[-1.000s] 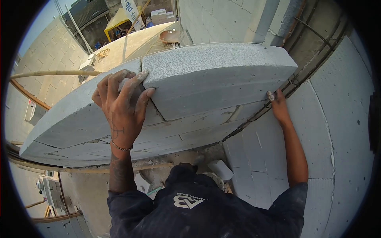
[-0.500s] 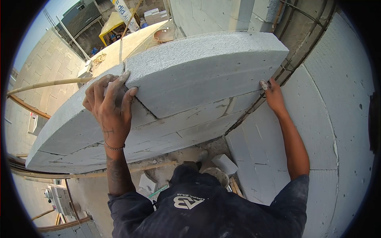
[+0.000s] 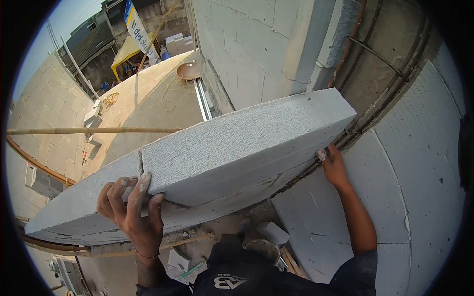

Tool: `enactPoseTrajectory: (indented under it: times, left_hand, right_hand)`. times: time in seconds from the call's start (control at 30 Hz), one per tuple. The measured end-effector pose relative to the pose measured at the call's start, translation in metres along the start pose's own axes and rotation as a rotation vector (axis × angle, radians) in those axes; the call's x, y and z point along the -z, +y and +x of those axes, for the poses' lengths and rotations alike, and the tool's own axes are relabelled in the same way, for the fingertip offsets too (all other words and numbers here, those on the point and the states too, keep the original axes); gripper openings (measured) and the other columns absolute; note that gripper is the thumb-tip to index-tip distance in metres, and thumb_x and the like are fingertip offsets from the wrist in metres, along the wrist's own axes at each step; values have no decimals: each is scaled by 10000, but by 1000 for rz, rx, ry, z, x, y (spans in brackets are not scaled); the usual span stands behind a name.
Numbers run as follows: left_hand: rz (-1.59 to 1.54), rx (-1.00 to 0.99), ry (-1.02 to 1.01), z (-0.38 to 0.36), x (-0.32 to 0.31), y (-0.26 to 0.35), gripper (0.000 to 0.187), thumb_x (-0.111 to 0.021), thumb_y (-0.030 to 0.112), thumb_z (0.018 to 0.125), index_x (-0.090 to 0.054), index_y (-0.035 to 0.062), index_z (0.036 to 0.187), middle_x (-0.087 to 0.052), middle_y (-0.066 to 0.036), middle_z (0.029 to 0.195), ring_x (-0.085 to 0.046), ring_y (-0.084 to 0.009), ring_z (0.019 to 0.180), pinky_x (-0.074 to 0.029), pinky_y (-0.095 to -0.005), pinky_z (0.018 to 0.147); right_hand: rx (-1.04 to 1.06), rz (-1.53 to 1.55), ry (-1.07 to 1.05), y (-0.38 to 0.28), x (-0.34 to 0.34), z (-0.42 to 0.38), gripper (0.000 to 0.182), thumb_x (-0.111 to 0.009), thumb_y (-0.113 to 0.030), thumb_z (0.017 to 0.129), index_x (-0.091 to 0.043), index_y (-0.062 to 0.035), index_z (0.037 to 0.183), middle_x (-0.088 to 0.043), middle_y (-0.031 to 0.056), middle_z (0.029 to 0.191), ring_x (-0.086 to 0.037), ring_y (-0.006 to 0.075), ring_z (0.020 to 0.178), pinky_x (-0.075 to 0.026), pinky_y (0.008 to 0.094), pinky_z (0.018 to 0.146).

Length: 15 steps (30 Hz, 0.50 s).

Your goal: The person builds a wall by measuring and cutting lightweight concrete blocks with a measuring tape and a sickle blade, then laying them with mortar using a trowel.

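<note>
Shift: view tipped up since a second ago; block and both hands sit lower in frame, more wall above.
Block: aerated concrete block, centre frame, atop the wall course.
Left hand: fingers curled over the near left corner at the joint.
Right hand: clamped under the right end.
Handling: stiff, bulky, lightish; crumbly edges, rough grippy faces. Hold both ends from below.

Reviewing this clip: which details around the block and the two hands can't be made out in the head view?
- Left hand: the fingers curl over the joint beside the block, so the palm and any gap are hidden.
- Right hand: the fingertips sit under the block's end; whether they bear weight cannot be told.
- Underside of the block: turned away from the camera.
- Banner: its lettering is too small and cut off.
</note>
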<state>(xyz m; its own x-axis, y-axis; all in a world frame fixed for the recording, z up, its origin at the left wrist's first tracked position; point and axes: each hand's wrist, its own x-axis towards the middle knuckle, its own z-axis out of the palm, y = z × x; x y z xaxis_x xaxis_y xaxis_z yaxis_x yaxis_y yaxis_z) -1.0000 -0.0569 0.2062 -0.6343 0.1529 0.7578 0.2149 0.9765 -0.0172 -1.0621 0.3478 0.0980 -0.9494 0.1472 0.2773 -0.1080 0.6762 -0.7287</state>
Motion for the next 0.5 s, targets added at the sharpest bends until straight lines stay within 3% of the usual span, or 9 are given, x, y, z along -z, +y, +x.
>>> enactPoseTrajectory:
  times: [0.1, 0.2, 0.27, 0.3, 0.4, 0.5]
  left_hand:
    - [15, 23, 0, -1, -1, 0, 329, -628, 352, 744, -614, 138, 993, -493, -62, 998, -383, -277, 1049, -252, -445, 904]
    - [15, 26, -9, -2, -1, -1, 340, -634, 350, 738, -614, 134, 999, -498, -58, 997, -387, -272, 1046, -255, -436, 907]
    - [15, 14, 4, 0, -4, -1, 339, -638, 346, 736, -614, 136, 1002, -502, -53, 997, -389, -265, 1049, -256, -430, 907]
    - [15, 4, 19, -1, -4, -2, 338, -641, 342, 735, -615, 138, 1004, -505, -47, 998, -391, -258, 1052, -257, -423, 908]
    - [17, 3, 19, 1, -3, -2, 342, -651, 338, 727, -617, 157, 1015, -513, -33, 996, -397, -238, 1051, -254, -404, 908]
    - [13, -14, 46, -1, -6, -5, 351, -656, 343, 719, -618, 175, 1025, -516, -23, 995, -403, -222, 1045, -249, -393, 904]
  right_hand:
    - [4, -42, -6, 4, 2, 0, 349, -504, -138, 843, -455, 67, 1122, -532, 247, 1046, -507, 356, 987, -365, 359, 881]
    - [-14, 80, -47, 16, -3, 3, 341, -500, -125, 838, -456, 65, 1118, -529, 251, 1043, -500, 357, 992, -361, 360, 885]
    - [62, -54, 78, 21, -7, 1, 313, -497, -126, 839, -467, 66, 1085, -533, 247, 1030, -507, 354, 977, -366, 362, 873]
    - [33, -47, 42, 23, -9, -5, 313, -497, -126, 839, -467, 66, 1085, -533, 247, 1030, -507, 354, 977, -366, 362, 873]
    - [-46, 42, 69, 17, -8, 2, 352, -502, -163, 859, -457, 101, 1089, -540, 217, 1042, -526, 298, 961, -382, 334, 863]
    - [-75, 144, -43, -8, 1, 1, 378, -499, -182, 867, -449, 117, 1094, -544, 209, 1029, -525, 290, 961, -385, 340, 861]
